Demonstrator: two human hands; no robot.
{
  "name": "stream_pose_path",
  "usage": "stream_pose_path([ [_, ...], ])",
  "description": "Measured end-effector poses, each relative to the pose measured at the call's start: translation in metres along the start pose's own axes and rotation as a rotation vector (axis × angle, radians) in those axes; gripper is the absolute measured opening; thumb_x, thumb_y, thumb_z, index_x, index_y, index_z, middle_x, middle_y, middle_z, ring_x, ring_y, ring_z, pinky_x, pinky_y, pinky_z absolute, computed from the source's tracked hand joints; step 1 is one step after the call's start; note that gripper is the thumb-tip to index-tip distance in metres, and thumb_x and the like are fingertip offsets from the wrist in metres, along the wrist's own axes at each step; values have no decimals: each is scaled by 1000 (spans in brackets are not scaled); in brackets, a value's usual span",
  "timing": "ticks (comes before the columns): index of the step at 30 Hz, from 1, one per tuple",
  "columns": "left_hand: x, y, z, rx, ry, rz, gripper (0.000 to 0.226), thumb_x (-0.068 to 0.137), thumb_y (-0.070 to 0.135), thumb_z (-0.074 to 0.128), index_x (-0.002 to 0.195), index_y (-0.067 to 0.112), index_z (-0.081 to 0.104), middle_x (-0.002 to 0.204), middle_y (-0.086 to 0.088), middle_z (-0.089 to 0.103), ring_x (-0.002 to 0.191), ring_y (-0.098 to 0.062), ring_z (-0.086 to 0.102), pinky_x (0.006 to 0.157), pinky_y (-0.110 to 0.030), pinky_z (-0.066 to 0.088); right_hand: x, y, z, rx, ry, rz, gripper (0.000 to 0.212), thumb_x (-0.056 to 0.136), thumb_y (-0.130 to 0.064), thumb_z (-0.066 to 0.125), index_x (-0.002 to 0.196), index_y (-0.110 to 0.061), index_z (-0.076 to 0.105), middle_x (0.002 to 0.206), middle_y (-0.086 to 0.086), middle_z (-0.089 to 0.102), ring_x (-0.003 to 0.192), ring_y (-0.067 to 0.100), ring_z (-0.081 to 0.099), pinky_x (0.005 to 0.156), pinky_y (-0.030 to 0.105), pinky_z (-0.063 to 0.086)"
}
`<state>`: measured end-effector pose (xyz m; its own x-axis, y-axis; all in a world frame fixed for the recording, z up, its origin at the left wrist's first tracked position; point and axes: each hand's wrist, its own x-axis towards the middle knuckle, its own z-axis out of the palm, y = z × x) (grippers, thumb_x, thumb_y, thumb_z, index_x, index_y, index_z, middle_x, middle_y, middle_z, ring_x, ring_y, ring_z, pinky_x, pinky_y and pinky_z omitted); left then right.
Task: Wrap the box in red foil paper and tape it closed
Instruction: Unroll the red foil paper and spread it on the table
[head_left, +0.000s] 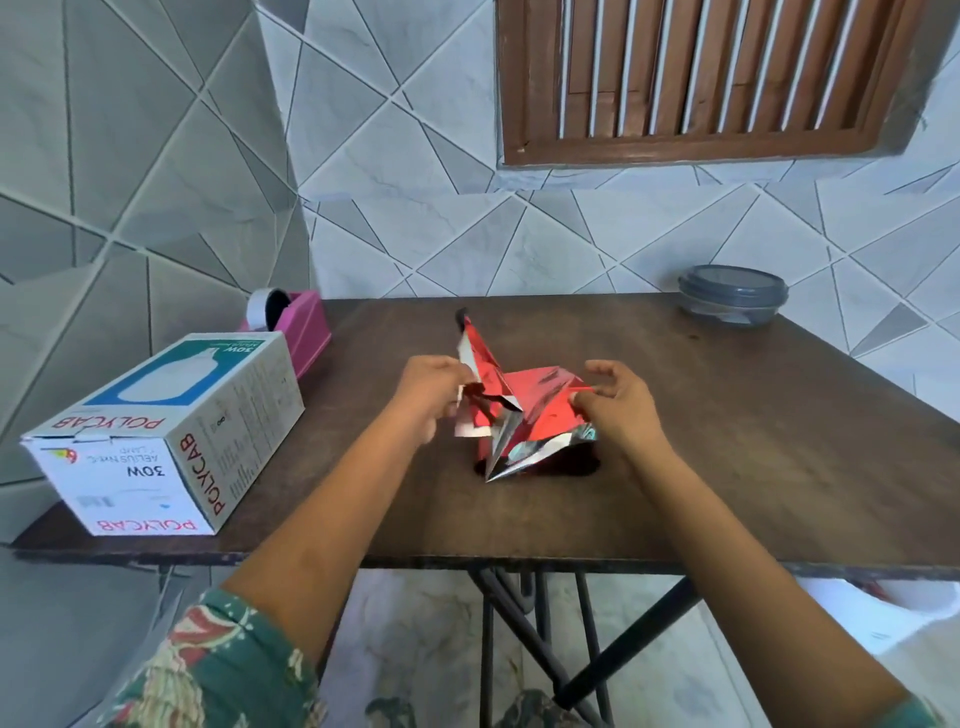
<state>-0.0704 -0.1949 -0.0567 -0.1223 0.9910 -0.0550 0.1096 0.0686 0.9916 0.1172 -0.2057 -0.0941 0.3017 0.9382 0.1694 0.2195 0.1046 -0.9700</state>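
Note:
A small box covered in red foil paper (535, 410) sits in the middle of the dark wooden table (727, 467); the box itself is hidden under the foil. Loose foil flaps stick up at the left and out toward me, showing their silver underside. My left hand (431, 395) pinches the upright left flap. My right hand (618, 410) presses its thumb on the right side of the wrapped box, with the fingers curved above it. A pink tape dispenser (301, 325) with a roll of tape stands at the table's far left.
A white POLYCAB carton (171, 431) lies at the left edge of the table, in front of the dispenser. A grey lidded round container (732, 293) stands at the far right corner. A tiled wall runs behind the table.

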Motion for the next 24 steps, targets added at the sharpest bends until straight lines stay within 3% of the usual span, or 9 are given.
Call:
stream_pose_path([
  [2, 3, 5, -17, 15, 62, 0, 25, 84, -4, 56, 63, 9, 55, 45, -1, 49, 32, -7, 43, 40, -19, 39, 7, 4, -3, 64, 29, 75, 38, 78, 4, 60, 114, -8, 57, 95, 16, 65, 79, 26, 63, 79, 44, 54],
  [4, 5, 8, -33, 45, 104, -18, 19, 85, -1, 56, 68, 6, 57, 59, -9, 55, 46, -17, 55, 41, -21, 48, 14, 6, -7, 76, 64, 99, 36, 75, 2, 60, 110, -8, 60, 93, 15, 66, 78, 28, 64, 81, 46, 55],
  [9, 20, 2, -62, 430, 95, 45, 9, 80, -1, 63, 77, 8, 64, 81, -13, 63, 63, -19, 57, 56, -25, 46, 16, -4, -23, -113, 133, 56, 22, 80, -3, 56, 96, -15, 64, 81, 6, 64, 53, 10, 57, 51, 20, 48],
  [14, 23, -9, -58, 667, 120, 80, 36, 72, 4, 74, 104, 14, 60, 101, -6, 61, 92, -24, 62, 82, -36, 54, 10, -3, -30, -256, 41, 115, 17, 79, -4, 60, 92, -11, 68, 78, 4, 65, 69, 16, 60, 63, 25, 49],
  [16, 22, -15, -59, 757, 141, 102, 41, 75, 8, 73, 112, 14, 57, 108, -6, 61, 92, -23, 61, 76, -32, 52, 6, -2, -33, -181, -4, 129, 20, 80, -1, 63, 99, -6, 66, 73, 2, 62, 60, 11, 58, 50, 18, 46],
  [18, 21, -18, -60, 833, 183, 189, 42, 78, 13, 70, 118, 17, 59, 117, -7, 62, 102, -23, 60, 83, -31, 49, 1, -6, -34, -38, -81, 139, 21, 84, 3, 59, 104, -6, 62, 71, 3, 57, 49, 4, 56, 38, 14, 42],
  [20, 14, -15, -59, 786, 190, 345, 36, 79, 19, 70, 114, 19, 63, 117, -3, 64, 107, -21, 60, 91, -29, 47, -4, -14, -33, 95, -155, 145, 23, 90, 4, 50, 108, -7, 59, 74, 5, 53, 52, 7, 53, 38, 14, 44],
  [22, 2, -3, -55, 650, 11, 419, 39, 77, 31, 73, 113, 20, 64, 111, 1, 65, 102, -14, 60, 88, -20, 46, -4, -23, -30, 209, -211, 155, 24, 93, 1, 42, 106, -7, 61, 83, 8, 55, 60, 12, 55, 46, 18, 52],
  [24, -12, 8, -51, 600, -312, 372, 67, 67, 51, 76, 127, 28, 54, 120, 7, 58, 109, -6, 54, 93, -15, 41, -4, -29, -25, 312, -238, 156, 30, 94, -3, 35, 97, -7, 65, 94, 10, 61, 69, 18, 62, 62, 26, 57],
])
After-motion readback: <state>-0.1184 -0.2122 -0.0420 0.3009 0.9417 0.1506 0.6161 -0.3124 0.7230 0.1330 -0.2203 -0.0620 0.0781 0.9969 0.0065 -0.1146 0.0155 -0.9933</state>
